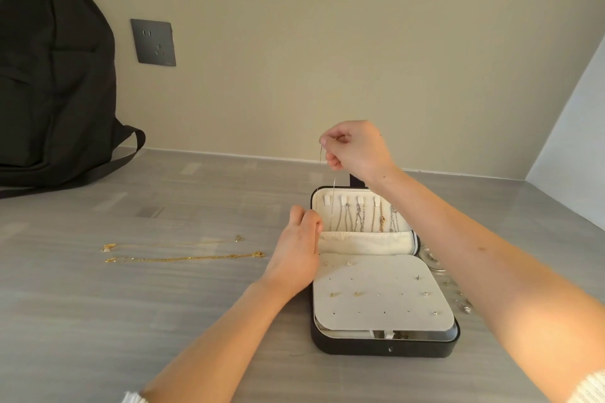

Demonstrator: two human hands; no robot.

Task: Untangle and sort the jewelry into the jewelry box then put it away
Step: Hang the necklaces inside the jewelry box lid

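Note:
A black jewelry box lies open on the grey table, its cream lid panel upright with several chains hung on hooks above a cream pocket. A cream earring pad holds several small studs. My right hand pinches the top of a thin silver chain high above the lid; the chain hangs down to the pocket's left end. My left hand rests at the box's left edge, fingers curled at the chain's lower end. Two gold chains lie stretched out on the table to the left.
A black backpack leans against the wall at far left, its strap on the table. A grey wall socket is beside it. Small loose jewelry pieces and a clear round item lie right of the box.

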